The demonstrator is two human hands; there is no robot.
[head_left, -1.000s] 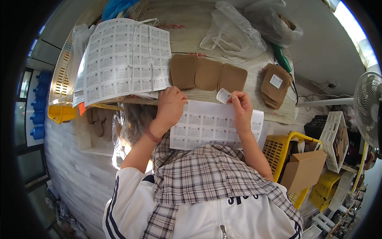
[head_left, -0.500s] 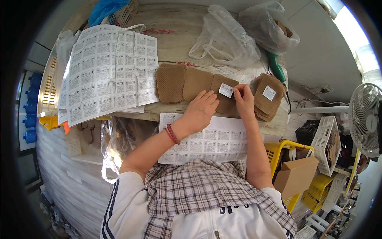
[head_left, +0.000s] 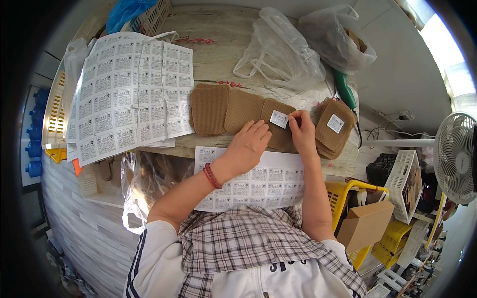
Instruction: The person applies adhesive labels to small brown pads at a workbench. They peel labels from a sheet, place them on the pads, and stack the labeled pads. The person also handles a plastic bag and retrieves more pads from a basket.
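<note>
A row of brown textured fabric pieces (head_left: 243,110) lies overlapping across the table. The rightmost piece of the row carries a small white printed sticker (head_left: 278,118). My right hand (head_left: 304,135) pinches at the sticker's right edge with thumb and forefinger. My left hand (head_left: 248,145) rests with fingers stretched out over the lower edge of the row, just left of the stickered piece. To the right of my right hand sits a stack of brown pieces (head_left: 328,139), its top one bearing a sticker (head_left: 335,123). Under my forearms lies a sheet of printed stickers (head_left: 258,185).
More sticker sheets (head_left: 114,94) cover the table's left side. Clear plastic bags (head_left: 288,49) and a green-handled tool (head_left: 345,89) lie at the back right. A yellow basket (head_left: 338,198) with a cardboard box (head_left: 365,226) stands right of me, near a white fan (head_left: 454,156).
The whole view has shifted slightly, so everything appears a little lower and further left. Both hands and the sticker keep nearly the same places on the fabric.
</note>
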